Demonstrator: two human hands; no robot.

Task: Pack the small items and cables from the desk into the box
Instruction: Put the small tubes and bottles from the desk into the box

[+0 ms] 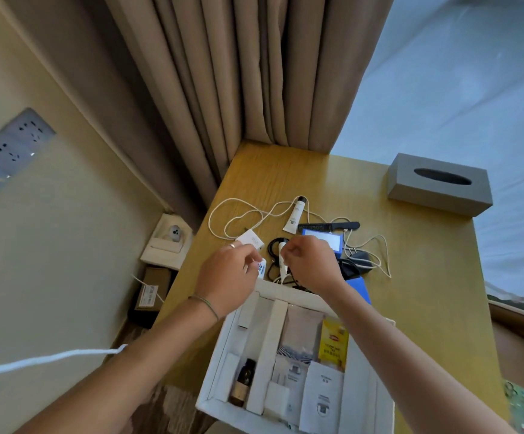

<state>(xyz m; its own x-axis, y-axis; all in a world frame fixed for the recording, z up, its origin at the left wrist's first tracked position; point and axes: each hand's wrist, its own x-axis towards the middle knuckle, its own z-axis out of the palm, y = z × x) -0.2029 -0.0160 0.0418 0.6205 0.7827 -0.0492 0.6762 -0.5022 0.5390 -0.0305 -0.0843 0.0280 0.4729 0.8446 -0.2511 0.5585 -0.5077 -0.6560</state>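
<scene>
A white divided box (pixel 223 346) stands at the desk's near edge, holding sachets, a yellow tea bag (pixel 333 343) and a small dark bottle (pixel 244 380). Just beyond its far wall my left hand (pixel 232 270) pinches a small white item with blue print (pixel 261 268). My right hand (pixel 310 261) grips a white cable plug (pixel 282 256) with its cord hanging down. Behind lie a coiled black cable (pixel 275 245), a long white cable (pixel 238 211), a white adapter (pixel 251 239), a white tube (pixel 295 216), a black comb (pixel 329 227) and a blue box (pixel 323 241).
A grey tissue box (pixel 439 184) sits at the desk's far right. Beige curtains (pixel 223 73) hang behind the wooden desk (pixel 426 277). Left of the desk, on the floor, are a white carton (pixel 166 242) and brown boxes (pixel 154 289). A white cord (pixel 44 360) crosses my left forearm.
</scene>
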